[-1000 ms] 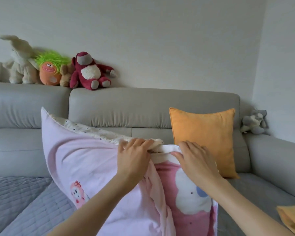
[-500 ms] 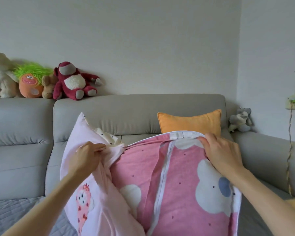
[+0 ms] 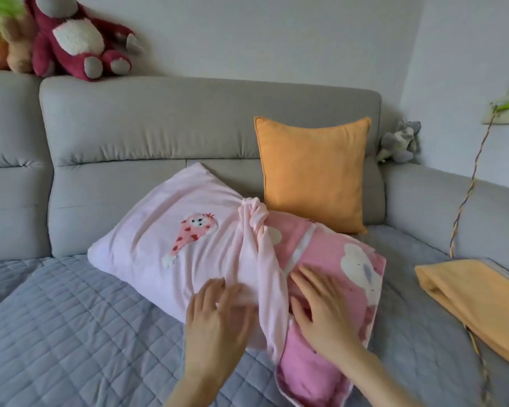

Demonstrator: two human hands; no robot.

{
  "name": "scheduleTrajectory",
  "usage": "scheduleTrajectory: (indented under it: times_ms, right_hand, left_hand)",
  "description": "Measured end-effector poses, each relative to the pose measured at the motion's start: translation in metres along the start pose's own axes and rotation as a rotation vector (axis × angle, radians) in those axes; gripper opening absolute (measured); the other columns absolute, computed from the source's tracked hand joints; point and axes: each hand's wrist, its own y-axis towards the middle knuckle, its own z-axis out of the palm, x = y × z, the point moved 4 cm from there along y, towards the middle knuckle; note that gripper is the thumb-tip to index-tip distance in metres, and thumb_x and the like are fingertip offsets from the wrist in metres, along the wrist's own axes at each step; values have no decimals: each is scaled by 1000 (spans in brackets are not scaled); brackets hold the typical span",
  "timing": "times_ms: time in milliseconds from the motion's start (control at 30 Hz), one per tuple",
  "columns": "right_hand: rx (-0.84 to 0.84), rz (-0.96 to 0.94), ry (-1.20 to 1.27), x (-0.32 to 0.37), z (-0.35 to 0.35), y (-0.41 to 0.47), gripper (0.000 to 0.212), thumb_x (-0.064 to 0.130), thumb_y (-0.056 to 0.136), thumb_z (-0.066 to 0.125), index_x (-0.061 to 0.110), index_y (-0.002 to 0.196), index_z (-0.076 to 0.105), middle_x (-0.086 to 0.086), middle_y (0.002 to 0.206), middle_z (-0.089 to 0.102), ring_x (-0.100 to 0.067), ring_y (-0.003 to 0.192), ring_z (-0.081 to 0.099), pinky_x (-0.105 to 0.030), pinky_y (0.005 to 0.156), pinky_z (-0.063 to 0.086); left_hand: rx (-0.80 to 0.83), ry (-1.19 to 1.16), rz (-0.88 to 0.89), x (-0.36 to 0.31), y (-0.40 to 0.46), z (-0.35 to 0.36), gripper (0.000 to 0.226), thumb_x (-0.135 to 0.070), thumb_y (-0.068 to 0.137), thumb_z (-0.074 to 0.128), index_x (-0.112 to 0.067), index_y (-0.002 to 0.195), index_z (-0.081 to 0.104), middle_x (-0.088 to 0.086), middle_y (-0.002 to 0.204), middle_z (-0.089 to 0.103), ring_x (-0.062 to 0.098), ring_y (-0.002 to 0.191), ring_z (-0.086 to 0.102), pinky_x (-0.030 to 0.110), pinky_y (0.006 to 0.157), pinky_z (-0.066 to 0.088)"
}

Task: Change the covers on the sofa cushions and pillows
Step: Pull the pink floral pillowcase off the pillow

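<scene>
A pillow lies flat on the sofa seat, half in a pale pink cover (image 3: 165, 239) with a small cartoon figure. Its other half shows a darker pink cover (image 3: 329, 277) with white animal shapes. The pale cover's open edge is bunched in a ridge (image 3: 259, 245) across the middle. My left hand (image 3: 218, 321) lies on the pale cover at that bunched edge, fingers spread. My right hand (image 3: 323, 306) rests flat on the darker pink cover, fingers apart. An orange cushion (image 3: 312, 174) leans upright against the sofa back behind the pillow.
A folded orange cover (image 3: 470, 304) lies on the seat at right. A braided cord (image 3: 462, 210) hangs from a wall socket across the armrest. Plush toys (image 3: 74, 39) sit on the grey sofa back (image 3: 188, 121); a grey plush (image 3: 400, 142) sits in the corner. A quilted blue-grey mat (image 3: 71, 318) covers the seat.
The pillow went from upright to lying flat on the seat. Both hands let go of its top edge and now rest on its upper face.
</scene>
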Motion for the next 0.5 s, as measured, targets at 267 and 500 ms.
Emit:
scheduleTrajectory:
  times_ms: [267,500]
  right_hand:
    - [-193,56,358,-7,6,-18,30,7,82,66,17,110,69,10,128,48,-11,128,37,-42,108,31]
    - [-118,131,390,6,-2,-26,47,51,89,44,16,111,67,9,135,42,-20,136,34,-53,108,32]
  left_hand:
    - [-17,-161,-29,-28,-29,9,66,-79,75,44,-20,95,65,3,112,51,25,104,52,38,79,52]
    - [110,-510,-157,-11,-12,23,21,-29,76,76,-21,93,69,-4,116,55,9,92,60,13,74,46]
